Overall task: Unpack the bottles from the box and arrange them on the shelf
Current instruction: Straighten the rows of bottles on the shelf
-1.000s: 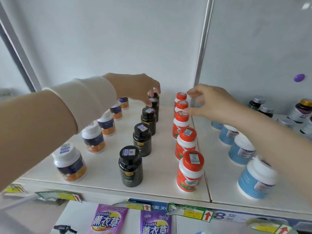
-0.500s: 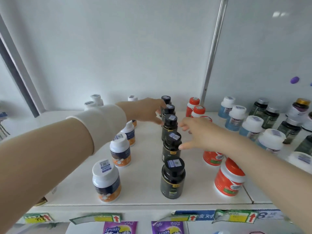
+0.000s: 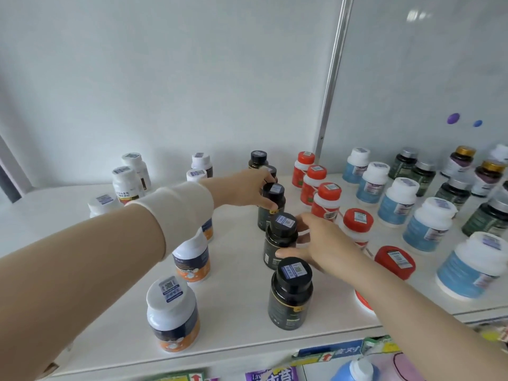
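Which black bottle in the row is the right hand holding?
The second black bottle from the front: the right hand curls its fingers round it. The left hand grips the third black bottle.

Black bottles, white shelf (red caps too).

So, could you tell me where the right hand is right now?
Mid-shelf in the head view: the right hand grips the second black bottle from the front, left of the red-capped row.

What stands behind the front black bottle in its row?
A second black bottle, gripped by the right hand. Behind it a third black bottle, gripped by the left hand, which partly hides others behind.
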{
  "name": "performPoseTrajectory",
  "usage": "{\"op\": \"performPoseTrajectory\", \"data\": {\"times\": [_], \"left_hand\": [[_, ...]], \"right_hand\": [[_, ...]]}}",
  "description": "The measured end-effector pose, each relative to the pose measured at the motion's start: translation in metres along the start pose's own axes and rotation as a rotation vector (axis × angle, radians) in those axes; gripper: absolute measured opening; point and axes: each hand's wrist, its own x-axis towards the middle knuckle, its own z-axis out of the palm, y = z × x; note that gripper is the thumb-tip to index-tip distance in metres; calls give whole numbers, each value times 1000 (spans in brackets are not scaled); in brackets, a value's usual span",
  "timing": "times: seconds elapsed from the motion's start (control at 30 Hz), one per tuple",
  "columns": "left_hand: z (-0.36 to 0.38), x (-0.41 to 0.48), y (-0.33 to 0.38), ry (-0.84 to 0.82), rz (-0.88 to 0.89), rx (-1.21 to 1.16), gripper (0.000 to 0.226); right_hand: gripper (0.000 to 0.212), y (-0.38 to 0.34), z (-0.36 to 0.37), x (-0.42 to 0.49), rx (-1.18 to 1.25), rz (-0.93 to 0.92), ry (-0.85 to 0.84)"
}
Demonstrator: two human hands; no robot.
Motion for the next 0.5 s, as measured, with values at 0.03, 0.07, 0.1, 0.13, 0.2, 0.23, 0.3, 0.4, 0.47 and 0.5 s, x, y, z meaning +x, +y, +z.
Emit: {"op": "performPoseTrajectory", "data": {"times": [0.03,0.07,0.1,0.13,0.2,0.23,0.3,0.4,0.47,0.5], "left_hand": [[0,0,0,0,-3,-7,62],[0,1,1,5,-8,-16,61],[0,2,2,12,-10,-20,60],[-1,2,2,17,-9,-19,57],[-1,3,4,11,-4,-6,52],[-2,3,5,2,0,3,50],[-3,3,7,-17,5,10,48],[-3,3,7,-36,11,22,45],[-3,4,7,-50,8,28,44],[-3,4,7,-55,9,26,43]], "right_hand": [[66,0,0,0,2,-9,3],[63,1,1,1,1,-18,7],[62,1,1,1,0,-22,11],[62,2,1,1,1,-22,14],[62,3,0,0,8,-23,16],[61,3,0,-1,13,-27,15],[59,4,-1,-3,27,-34,8],[57,4,-3,-5,42,-39,-5],[57,3,-3,-5,40,-40,-8],[57,3,-3,-5,41,-37,-9]]}}
